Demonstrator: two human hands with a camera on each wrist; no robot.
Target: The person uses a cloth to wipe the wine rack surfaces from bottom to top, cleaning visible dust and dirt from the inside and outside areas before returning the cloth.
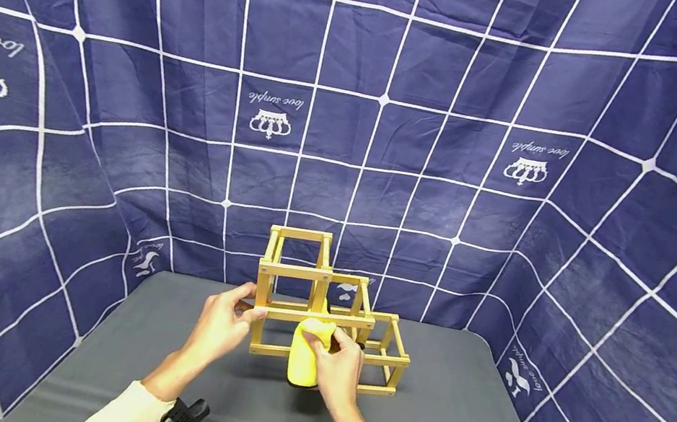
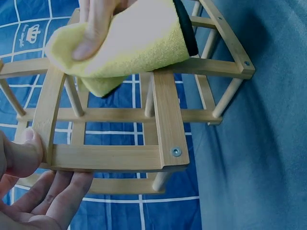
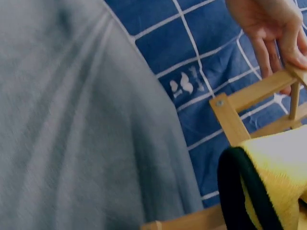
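Note:
A light wooden stepped rack [image 1: 295, 272], built of square bars and round rods, stands on the grey surface and steps down to the right. My left hand [image 1: 222, 321] grips its left side; in the left wrist view the thumb lies on top of a bar with the fingers below. A yellow cloth [image 1: 302, 364] with a dark edge hangs folded over a middle bar. My right hand [image 1: 339, 374] pinches it against that bar, thumb in front. The right wrist view shows the cloth [image 3: 280, 167] close up, while the right hand is out of sight there.
A grey cloth-covered table [image 1: 433, 415] lies beneath the rack. Behind it and at both sides hang dark blue curtains [image 1: 440, 58] with white grid lines and crown prints. Black bands [image 1: 190, 413] sit at the wrists beside cream sleeves [image 1: 127, 413].

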